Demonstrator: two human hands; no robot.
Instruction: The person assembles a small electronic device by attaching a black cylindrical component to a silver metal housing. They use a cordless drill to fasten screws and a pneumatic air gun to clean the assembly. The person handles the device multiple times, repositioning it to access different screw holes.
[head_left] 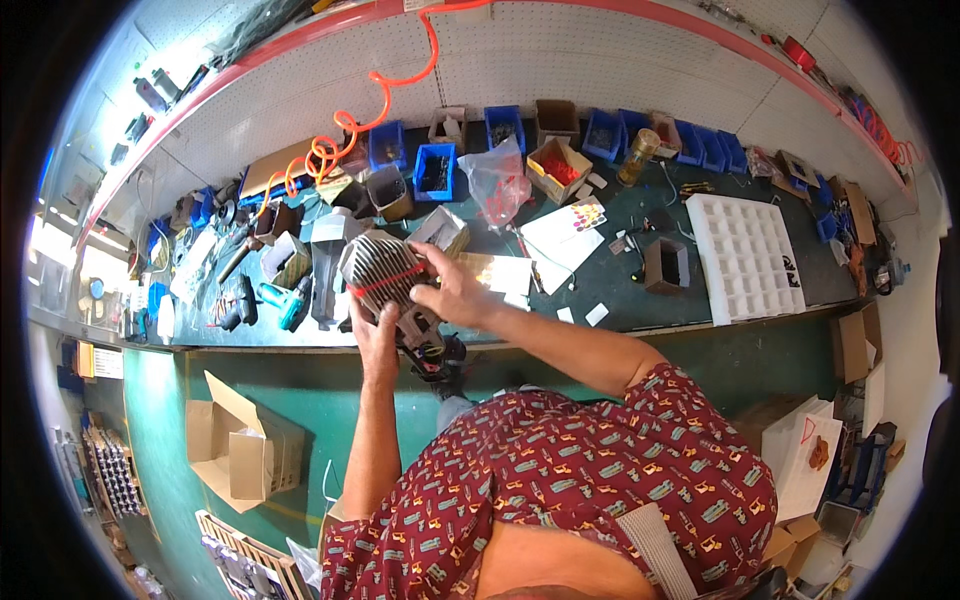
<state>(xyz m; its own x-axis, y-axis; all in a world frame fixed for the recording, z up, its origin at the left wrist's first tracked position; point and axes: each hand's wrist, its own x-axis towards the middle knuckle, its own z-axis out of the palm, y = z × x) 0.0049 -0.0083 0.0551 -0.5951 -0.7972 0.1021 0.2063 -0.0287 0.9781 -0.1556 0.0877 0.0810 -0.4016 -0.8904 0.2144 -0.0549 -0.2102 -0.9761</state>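
Observation:
Near the front edge of the bench, both hands hold a grey, ribbed machine housing with a red band across it. My left hand supports it from below, at its near left side. My right hand grips its right side, with the fingers over the top edge by the red band. Below the ribs, a rougher part of the machine with openings and dark pieces shows between the hands; its lower end is hard to make out. A teal power drill lies on the bench to the left of my left hand.
Blue parts bins and small cardboard boxes line the back of the bench. An orange coiled hose hangs above. To the right stand a white foam tray and an open small box. An open carton rests on the floor.

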